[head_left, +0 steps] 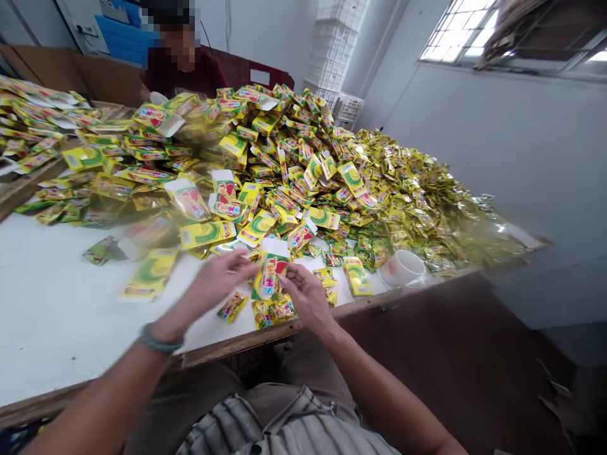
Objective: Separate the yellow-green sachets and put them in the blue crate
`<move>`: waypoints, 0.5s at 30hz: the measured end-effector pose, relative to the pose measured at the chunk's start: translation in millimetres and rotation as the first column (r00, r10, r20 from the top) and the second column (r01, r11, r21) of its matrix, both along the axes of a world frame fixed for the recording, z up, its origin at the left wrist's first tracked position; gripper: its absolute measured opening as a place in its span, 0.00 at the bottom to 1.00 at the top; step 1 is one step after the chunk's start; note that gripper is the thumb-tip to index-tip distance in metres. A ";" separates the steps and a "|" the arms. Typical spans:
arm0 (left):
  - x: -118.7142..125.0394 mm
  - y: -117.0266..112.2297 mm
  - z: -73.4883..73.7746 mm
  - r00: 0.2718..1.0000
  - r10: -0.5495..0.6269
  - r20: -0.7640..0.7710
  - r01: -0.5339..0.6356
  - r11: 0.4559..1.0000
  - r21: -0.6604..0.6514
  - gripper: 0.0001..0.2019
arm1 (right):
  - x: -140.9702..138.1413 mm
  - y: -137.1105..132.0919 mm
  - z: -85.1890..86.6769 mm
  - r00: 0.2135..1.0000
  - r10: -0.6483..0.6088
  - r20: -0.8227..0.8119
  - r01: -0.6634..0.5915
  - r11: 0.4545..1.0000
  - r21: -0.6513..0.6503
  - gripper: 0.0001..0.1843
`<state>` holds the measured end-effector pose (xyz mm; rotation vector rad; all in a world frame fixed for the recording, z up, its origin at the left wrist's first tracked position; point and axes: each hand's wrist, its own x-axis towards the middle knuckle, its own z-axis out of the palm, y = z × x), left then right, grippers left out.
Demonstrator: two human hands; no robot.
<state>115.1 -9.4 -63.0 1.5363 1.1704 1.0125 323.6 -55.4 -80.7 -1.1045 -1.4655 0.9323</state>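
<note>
A small yellow and green candy box (271, 275) with "TWINS" lettering is held upright at the table's near edge, its white top flap raised. My right hand (308, 296) grips the box's right side between thumb and fingers. On the other side, my left hand (220, 278) reaches to the box's left edge with thumb and fingers apart; it is slightly blurred, and whether it touches is unclear. Small candy sachets (275, 312) lie on the table below the box, and a single sachet (232, 307) lies to their left. A yellow box (357, 276) lies right of my right hand.
Printed boxes form a large heap (265, 145) across the table. Shiny sachets form another heap (417, 183) at right. A white mug (403, 268) lies on its side near the wooden table edge (213, 351). Another person (184, 69) is across the table. White crates (327, 57) stand behind.
</note>
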 end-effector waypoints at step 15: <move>61.3 5.8 -46.0 0.967 -0.108 0.230 0.149 0.974 -0.168 0.35 | 102.2 21.4 -35.3 0.331 -0.460 0.824 0.368 0.867 0.336 0.26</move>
